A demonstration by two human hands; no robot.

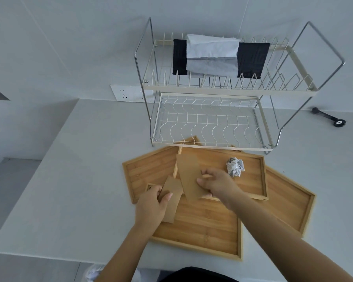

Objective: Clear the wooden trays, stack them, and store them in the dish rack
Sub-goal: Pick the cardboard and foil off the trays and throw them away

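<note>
White counter [73, 180] fills most of the view, and everything sits on it because this is the work spot. At the back stands the two-level wire dish rack [212, 119]. Its bottom shelf has nothing on it, so the trays can go there later. Dark and grey cloths [212, 55] hang over the top shelf, maybe to dry.

Wooden trays [202, 226] lie in a messy pile just in front of the rack. They overlap at different angles, so they are not stacked yet. One more tray corner pokes out under the rack's front edge.

Two pieces of brown paper rest over the trays. The right hand [216, 185] pinches the big brown paper [189, 176] by its side edge, thumb on top, so it can lift the sheet off. The left hand [151, 204] grips the small brown paper [171, 198] the same way, thumb over the top. I think both hands are taking the papers away so the trays are bare.

A thin wooden stick [176, 163] lies under the big paper and shows at its left edge. A crumpled paper ball [234, 166] sits on the top tray, just beside the right hand. It has to go too. A small black tool [330, 118] lies far off to the right, out of the way.
</note>
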